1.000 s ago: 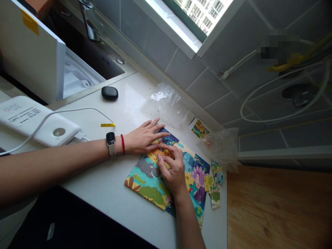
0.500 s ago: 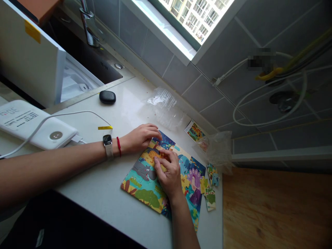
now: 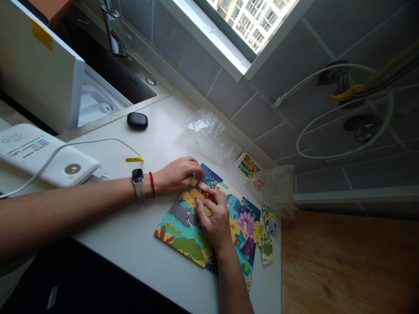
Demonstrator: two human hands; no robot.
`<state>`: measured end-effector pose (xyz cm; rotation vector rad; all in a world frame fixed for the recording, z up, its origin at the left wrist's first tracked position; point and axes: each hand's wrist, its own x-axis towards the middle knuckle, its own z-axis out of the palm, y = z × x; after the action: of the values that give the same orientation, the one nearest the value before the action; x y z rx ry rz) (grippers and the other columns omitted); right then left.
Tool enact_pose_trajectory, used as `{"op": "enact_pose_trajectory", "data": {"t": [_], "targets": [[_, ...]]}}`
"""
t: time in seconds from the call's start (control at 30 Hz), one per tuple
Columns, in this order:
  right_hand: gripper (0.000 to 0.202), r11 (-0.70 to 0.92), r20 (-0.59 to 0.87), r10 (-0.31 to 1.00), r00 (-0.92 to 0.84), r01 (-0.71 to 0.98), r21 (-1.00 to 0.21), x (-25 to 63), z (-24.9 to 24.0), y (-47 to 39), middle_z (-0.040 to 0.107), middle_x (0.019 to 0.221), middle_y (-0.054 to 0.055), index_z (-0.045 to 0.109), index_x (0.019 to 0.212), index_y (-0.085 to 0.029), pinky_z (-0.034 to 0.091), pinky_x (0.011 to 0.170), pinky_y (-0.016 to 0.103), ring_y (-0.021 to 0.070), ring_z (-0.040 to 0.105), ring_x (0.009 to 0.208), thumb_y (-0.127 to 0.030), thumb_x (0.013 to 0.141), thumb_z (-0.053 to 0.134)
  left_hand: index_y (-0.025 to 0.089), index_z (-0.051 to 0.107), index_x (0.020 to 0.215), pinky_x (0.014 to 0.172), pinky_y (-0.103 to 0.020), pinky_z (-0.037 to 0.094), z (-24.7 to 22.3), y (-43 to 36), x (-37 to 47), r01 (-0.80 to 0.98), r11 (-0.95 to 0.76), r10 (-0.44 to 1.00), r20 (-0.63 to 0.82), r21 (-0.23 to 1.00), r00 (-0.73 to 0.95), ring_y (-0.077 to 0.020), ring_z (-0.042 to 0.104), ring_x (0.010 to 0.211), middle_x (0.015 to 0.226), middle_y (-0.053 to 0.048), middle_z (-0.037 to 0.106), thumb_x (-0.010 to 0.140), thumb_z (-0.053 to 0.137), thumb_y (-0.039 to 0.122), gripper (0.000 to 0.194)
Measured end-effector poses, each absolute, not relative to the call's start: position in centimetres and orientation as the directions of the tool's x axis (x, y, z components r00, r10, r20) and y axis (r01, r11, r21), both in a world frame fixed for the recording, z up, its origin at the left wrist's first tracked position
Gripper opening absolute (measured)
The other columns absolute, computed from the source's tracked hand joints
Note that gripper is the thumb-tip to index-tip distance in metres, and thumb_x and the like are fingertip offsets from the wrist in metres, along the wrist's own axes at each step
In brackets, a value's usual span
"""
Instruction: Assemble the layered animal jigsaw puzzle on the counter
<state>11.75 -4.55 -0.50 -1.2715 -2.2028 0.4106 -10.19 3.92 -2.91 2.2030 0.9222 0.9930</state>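
A colourful animal jigsaw puzzle (image 3: pixel 188 246) lies flat on the white counter, largely joined, with a hippo, a crocodile and a purple peacock on it. My left hand (image 3: pixel 180 173), below a watch and a red cord bracelet, has its fingers bent over the puzzle's upper left edge. Over the middle of the picture, my right hand (image 3: pixel 216 218) rests with thumb and index fingertip together, near a spotted orange animal. What lies under those fingertips is hidden. Several loose jigsaw pieces (image 3: pixel 266 247) sit in a small group at the puzzle's right side, some overlapping.
Behind the puzzle lie crumpled clear plastic bags (image 3: pixel 211 135) and a small picture card (image 3: pixel 246 165). A black oval case (image 3: pixel 137 121), a white power bank (image 3: pixel 49 152) with cable, and a sink (image 3: pixel 108 65) holding an open white box (image 3: pixel 39 65) are leftward. The counter ends at right.
The view has shifted slightly. Both hands keep nearly the same place on the puzzle, and the loose pieces have not moved.
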Motion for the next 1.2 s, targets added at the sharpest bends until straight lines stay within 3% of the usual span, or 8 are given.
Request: {"op": "enact_pose_trajectory", "data": {"t": [0.07,0.2,0.37,0.5,0.6,0.83,1.0,1.2], "targets": [[0.02,0.521,0.285,0.853,-0.436,0.7,-0.489,11.8,-0.3,-4.7,0.068,0.134,0.012,0.08,0.115,-0.028,0.052,0.112,0.058,0.0315,0.061,0.128,-0.028,0.096,0.074,0.02,0.076,0.094,0.094,-0.037,0.055,-2.8,3.9,-10.2,0.365,-0.61,0.763,0.398,0.703,0.509,-0.0234,0.069,0.098,0.097,-0.007,0.078,0.076,0.047,0.001,0.04],[0.072,0.576,0.167,0.803,-0.572,0.672,-0.466,11.5,0.4,-5.6,0.054,0.158,0.012,0.064,0.146,-0.034,0.042,0.122,0.067,0.0398,0.042,0.153,-0.046,0.08,0.092,0.019,0.075,0.095,0.094,-0.038,0.055,-2.6,3.8,-10.3,0.367,-0.607,0.761,0.382,0.705,0.525,-0.0243,0.068,0.098,0.098,-0.007,0.078,0.075,0.048,0.002,0.038],[0.098,0.613,0.05,0.742,-0.668,0.647,-0.453,10.6,0.9,-7.0,0.046,0.166,0.017,0.056,0.154,-0.029,0.039,0.124,0.072,0.0459,0.035,0.158,-0.063,0.07,0.094,0.019,0.075,0.096,0.095,-0.038,0.054,-2.9,4.0,-10.4,0.356,-0.597,0.765,0.375,0.719,0.524,-0.0235,0.068,0.1,0.101,-0.006,0.078,0.073,0.046,0.0,0.042],[0.107,0.611,0.009,0.736,-0.677,0.658,-0.44,10.3,0.9,-7.5,0.042,0.169,0.019,0.053,0.158,-0.027,0.039,0.122,0.076,0.0502,0.033,0.158,-0.062,0.067,0.097,0.02,0.075,0.097,0.095,-0.036,0.053,-3.0,4.1,-10.5,0.365,-0.598,0.763,0.368,0.714,0.531,-0.023,0.068,0.1,0.101,-0.006,0.078,0.073,0.046,-0.001,0.043],[0.103,0.607,-0.003,0.738,-0.675,0.665,-0.436,10.1,1.0,-7.7,0.042,0.17,0.018,0.054,0.157,-0.028,0.037,0.122,0.077,0.0506,0.032,0.158,-0.055,0.067,0.098,0.02,0.075,0.097,0.095,-0.036,0.053,-3.0,4.1,-10.5,0.369,-0.598,0.763,0.362,0.712,0.536,-0.023,0.068,0.1,0.101,-0.006,0.078,0.074,0.046,-0.001,0.042],[0.062,0.639,-0.023,0.681,-0.732,0.609,-0.47,9.0,1.3,-8.3,0.056,0.161,0.005,0.066,0.144,-0.033,0.03,0.129,0.068,0.0397,0.036,0.159,-0.036,0.085,0.084,0.02,0.074,0.098,0.096,-0.039,0.051,-3.1,4.1,-10.5,0.37,-0.61,0.754,0.367,0.701,0.545,-0.024,0.067,0.101,0.102,-0.006,0.078,0.075,0.044,-0.001,0.043],[0.052,0.634,-0.052,0.676,-0.735,0.616,-0.467,8.9,1.1,-8.4,0.054,0.163,0.004,0.064,0.144,-0.033,0.024,0.131,0.063,0.035,0.034,0.16,-0.04,0.093,0.074,0.019,0.073,0.097,0.094,-0.037,0.051,-3.1,4.1,-10.5,0.374,-0.625,0.745,0.379,0.685,0.549,-0.0228,0.067,0.098,0.1,-0.005,0.077,0.073,0.045,-0.002,0.043],[0.033,0.664,-0.003,0.67,-0.743,0.6,-0.446,8.2,0.8,-9.1,0.063,0.153,0.003,0.066,0.134,-0.031,0.021,0.133,0.057,0.0289,0.04,0.156,-0.038,0.101,0.066,0.019,0.074,0.098,0.095,-0.035,0.05,-3.1,4.1,-10.5,0.378,-0.633,0.738,0.38,0.675,0.557,-0.0223,0.067,0.098,0.101,-0.005,0.077,0.074,0.046,-0.002,0.043]]}}
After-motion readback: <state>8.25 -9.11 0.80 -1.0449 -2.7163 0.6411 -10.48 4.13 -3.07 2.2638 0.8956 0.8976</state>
